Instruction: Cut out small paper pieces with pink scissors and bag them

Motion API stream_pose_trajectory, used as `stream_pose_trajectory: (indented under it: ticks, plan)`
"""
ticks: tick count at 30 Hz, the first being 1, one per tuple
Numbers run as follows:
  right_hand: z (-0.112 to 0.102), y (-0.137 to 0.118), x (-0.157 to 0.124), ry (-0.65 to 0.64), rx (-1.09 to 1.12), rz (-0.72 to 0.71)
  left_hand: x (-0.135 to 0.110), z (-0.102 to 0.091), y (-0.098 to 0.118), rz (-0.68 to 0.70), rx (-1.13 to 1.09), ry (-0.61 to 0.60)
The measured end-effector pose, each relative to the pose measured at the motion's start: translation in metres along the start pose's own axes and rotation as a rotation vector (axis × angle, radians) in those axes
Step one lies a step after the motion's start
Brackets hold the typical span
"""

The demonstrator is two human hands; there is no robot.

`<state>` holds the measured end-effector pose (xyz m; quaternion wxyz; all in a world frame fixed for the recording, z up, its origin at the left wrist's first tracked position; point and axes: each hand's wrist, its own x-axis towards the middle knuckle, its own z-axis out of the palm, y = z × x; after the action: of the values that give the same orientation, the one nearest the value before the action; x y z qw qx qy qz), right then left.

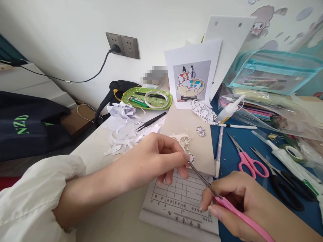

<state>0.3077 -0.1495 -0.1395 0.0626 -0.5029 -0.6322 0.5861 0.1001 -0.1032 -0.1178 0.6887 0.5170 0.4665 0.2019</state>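
White and thin, a small paper cutout (191,158) is pinched between thumb and fingertip in the left hand's (168,158) grip; it should be light, bendable and easily torn, best held by its edge. Right of that grip, the right hand (238,198) is closed around pink-handled scissors (224,202), tips at the cutout. Beyond the left grip, a green tray (127,95) carries a lighter (137,101); farther right, a clear bag (285,121) holds pencil-like sticks (257,113).

L sleeve (32,195) white, loose, wrinkled, w/ gathered cuff (75,164), prob. elastic.
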Motion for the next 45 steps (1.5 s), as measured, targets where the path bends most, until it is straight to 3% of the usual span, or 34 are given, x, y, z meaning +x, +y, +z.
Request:
stream_pose_trajectory:
  ticks: [9,26,30,36,41,45]
  plan:
    - [0.0,0.011,0.001,0.022,-0.081,-0.088,0.001,-0.001,0.0,-0.006,0.003,0.007]
    - [0.001,0.019,0.002,0.102,-0.158,-0.12,-0.001,0.002,-0.001,0.013,0.02,0.032]
    - [0.0,0.017,0.002,0.159,-0.034,-0.097,0.0,0.002,-0.002,0.051,0.021,0.044]
    - [0.003,-0.004,0.007,0.352,0.392,-0.107,-0.005,0.009,-0.005,0.103,0.18,0.065]
    - [0.005,-0.015,0.012,0.347,0.467,-0.173,-0.007,0.018,-0.007,0.161,0.349,0.083]
    - [0.006,-0.018,0.012,0.372,0.504,-0.236,-0.006,0.022,-0.006,0.163,0.313,0.047]
